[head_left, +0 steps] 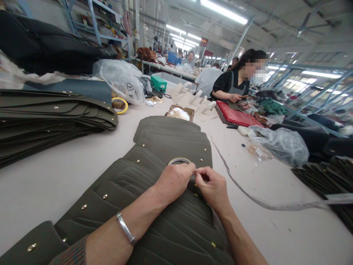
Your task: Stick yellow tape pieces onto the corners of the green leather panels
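Observation:
A long fanned row of dark olive leather pieces [154, 154] with small gold studs lies on the white table [55, 176] in front of me. My left hand [175, 181] rests on the pieces with its fingers curled, a roll of tape [179, 161] just beyond its knuckles. My right hand [212, 186] meets it, fingertips pinched together against the left fingertips. What the pinched fingers hold is too small to make out. A metal bracelet [125, 228] circles my left wrist.
Another stack of olive pieces [52, 117] lies at left, and more dark pieces [328, 176] at right. A box of gold fittings [179, 113], plastic bags [281, 145], a thin cord [248, 195] and a red mat [237, 116] sit further off. A person in black [234, 86] works across the table.

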The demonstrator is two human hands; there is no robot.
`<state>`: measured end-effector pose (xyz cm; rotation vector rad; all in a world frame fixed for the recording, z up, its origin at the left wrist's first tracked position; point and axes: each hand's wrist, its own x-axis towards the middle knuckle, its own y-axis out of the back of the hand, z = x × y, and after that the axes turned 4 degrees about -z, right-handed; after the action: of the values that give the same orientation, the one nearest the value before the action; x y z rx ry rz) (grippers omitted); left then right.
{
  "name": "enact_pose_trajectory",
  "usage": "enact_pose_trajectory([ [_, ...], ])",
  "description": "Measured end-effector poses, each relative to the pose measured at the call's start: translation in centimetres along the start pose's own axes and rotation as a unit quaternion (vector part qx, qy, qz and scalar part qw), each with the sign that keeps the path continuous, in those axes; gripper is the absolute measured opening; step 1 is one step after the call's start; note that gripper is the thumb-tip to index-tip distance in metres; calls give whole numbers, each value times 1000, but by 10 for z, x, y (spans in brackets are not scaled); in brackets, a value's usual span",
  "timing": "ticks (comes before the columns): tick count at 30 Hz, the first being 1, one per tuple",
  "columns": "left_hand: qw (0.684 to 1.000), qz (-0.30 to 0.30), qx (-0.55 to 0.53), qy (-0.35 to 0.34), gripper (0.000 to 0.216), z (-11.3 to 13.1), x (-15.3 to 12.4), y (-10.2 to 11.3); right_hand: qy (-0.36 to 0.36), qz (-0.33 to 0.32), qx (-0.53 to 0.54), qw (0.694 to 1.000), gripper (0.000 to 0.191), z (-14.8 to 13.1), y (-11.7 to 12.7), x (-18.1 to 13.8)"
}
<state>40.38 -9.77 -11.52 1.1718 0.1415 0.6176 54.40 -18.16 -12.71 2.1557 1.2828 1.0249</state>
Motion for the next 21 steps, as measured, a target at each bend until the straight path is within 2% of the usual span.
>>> enact_pose_trajectory([
  [2,1000,18,14,-5,13,0,0,1,-73,-11,80,994,13,-5,-1,1],
  [4,999,37,19,-8,14,1,-1,2,-134,-20,172,976,16,-10,-3,4],
  [7,998,64,15,-15,15,4,-3,2,-184,-16,263,947,22,-9,-7,8],
  [10,996,83,8,-35,17,7,-5,1,-240,20,307,921,26,7,-8,14],
  [13,998,63,18,-11,19,7,-3,0,-272,72,329,901,31,31,-4,20],
  [17,997,-25,60,33,15,3,1,0,-239,69,279,927,38,52,1,26],
  [21,994,-74,79,24,14,1,2,1,-211,40,191,958,38,53,0,29],
])
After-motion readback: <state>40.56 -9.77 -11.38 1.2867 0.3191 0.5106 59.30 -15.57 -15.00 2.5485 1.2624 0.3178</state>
